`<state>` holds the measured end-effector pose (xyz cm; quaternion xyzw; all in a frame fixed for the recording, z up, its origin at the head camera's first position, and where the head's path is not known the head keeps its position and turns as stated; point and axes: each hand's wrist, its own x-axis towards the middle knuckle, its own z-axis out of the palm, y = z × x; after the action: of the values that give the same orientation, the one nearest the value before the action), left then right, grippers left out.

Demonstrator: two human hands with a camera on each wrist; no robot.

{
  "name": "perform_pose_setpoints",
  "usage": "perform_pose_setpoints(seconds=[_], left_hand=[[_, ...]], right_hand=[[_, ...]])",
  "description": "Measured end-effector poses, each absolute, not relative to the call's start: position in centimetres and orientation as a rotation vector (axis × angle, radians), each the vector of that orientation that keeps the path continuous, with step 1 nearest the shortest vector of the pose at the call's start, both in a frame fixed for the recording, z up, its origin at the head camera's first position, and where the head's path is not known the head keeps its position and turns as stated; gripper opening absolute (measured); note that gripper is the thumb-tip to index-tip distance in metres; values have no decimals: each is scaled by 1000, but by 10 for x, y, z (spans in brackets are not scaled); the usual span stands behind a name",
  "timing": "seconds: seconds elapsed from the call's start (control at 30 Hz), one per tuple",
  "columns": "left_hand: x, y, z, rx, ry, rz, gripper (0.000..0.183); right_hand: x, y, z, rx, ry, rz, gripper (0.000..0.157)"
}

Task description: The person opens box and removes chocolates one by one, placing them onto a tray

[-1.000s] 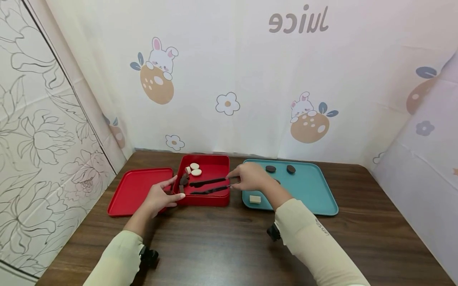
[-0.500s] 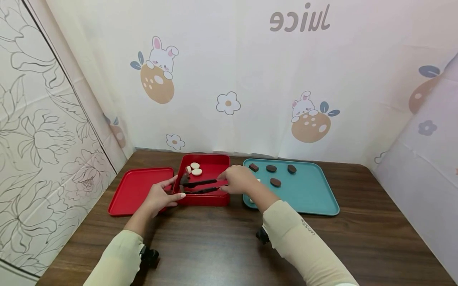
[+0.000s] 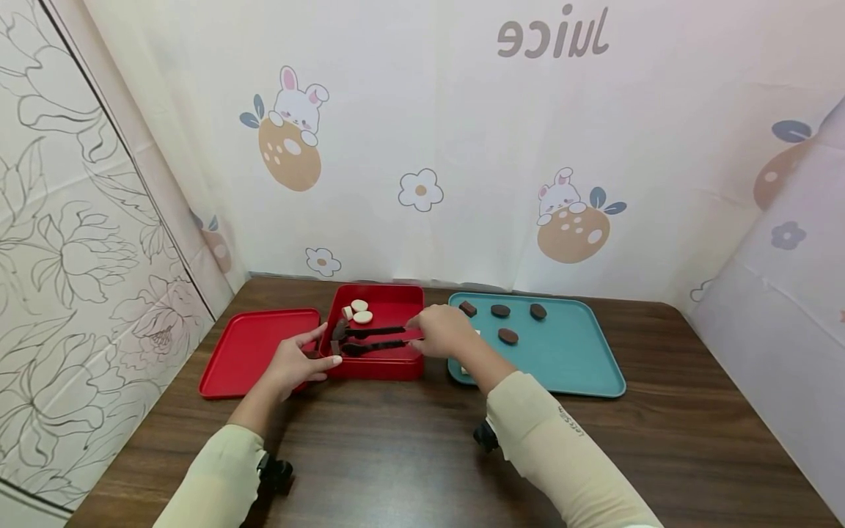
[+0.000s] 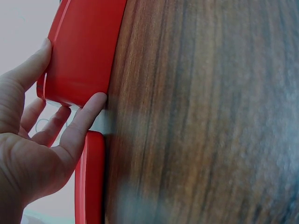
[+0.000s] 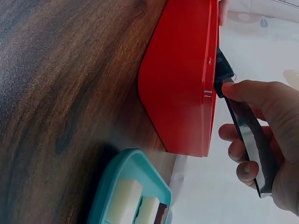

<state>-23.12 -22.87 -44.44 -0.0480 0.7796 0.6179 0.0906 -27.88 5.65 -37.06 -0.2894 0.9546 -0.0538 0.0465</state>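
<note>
My right hand (image 3: 439, 334) grips a pair of tongs (image 3: 376, 345) with dark tips and, in the right wrist view, a metal handle (image 5: 252, 140). Slightly spread, the tongs' arms reach down into the red box (image 3: 396, 312), their ends right at several dark brown chocolate-like pieces (image 3: 339, 330) along its left side. Three pale pieces (image 3: 361, 317) lie farther back in the box. At the box's front left corner, my left hand (image 3: 297, 363) spreads round the outside, thumb on the rim and fingertips against the wall, as the left wrist view also shows.
A flat red tray (image 3: 251, 352) lies left of the box, beneath the left hand. On the right, a teal tray (image 3: 568, 359) bears several dark brown pieces (image 3: 507, 336) and pale blocks (image 5: 124, 200) near its left edge. A patterned curtain (image 3: 422, 132) hangs behind the wooden table (image 3: 396, 455).
My right hand and the tongs have moved left, bringing the tips to the dark pieces; the lower arm then shifted slightly. A brown block on the teal tray came into view. My left hand stays put.
</note>
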Motion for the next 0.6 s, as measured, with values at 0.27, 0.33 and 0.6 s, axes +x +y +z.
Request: perform_pose_setpoints(seconds=[0.27,0.33,0.6], left_hand=[[-230,-228,-443,-151,2305,1843,85],[-231,-228,-443,-153,2298,1847,85],[-233,-229,-446,-156,2296,1852,87]], right_hand=[[-272,48,-370,-935,2893,-217,42],[-269,45,-370,-947,2906,-198,42],[-268,46,-371,-960,2982,-71,41]])
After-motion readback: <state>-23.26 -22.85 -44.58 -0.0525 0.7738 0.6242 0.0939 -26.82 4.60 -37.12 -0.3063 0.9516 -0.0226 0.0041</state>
